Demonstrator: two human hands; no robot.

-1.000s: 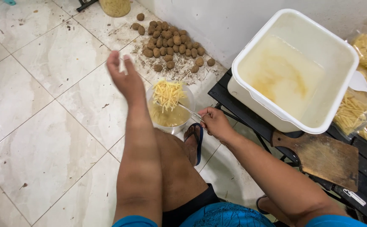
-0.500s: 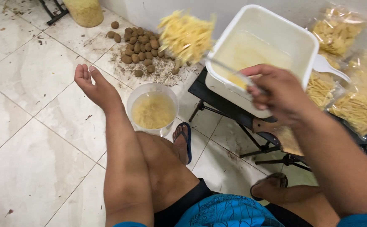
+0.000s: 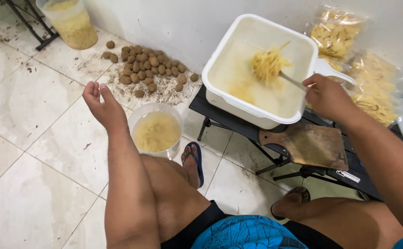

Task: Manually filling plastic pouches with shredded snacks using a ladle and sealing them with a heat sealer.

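Observation:
My right hand point(image 3: 327, 97) grips the handle of a metal skimmer point(image 3: 292, 81) loaded with yellow potato strips point(image 3: 268, 62), held over the water inside a white square tub point(image 3: 220, 94). The tub sits on a low black stand point(image 3: 238, 123). My left hand point(image 3: 101, 102) is empty, palm up with fingers apart, resting forearm on my left knee. Just right of it on the floor stands a clear round bucket point(image 3: 155, 110) of cloudy water and more strips.
A heap of brown unpeeled potatoes point(image 3: 144, 64) lies on the tiles by the wall. A wooden board point(image 3: 310, 145) lies on the stand. Clear bags of cut strips point(image 3: 372, 90) sit behind the tub. A plastic container point(image 3: 71, 23) stands far left.
My right hand lifted the skimmer full of strips out of the floor bucket, swung it up and right, and lowered it into the white tub. The left hand stayed near the bucket.

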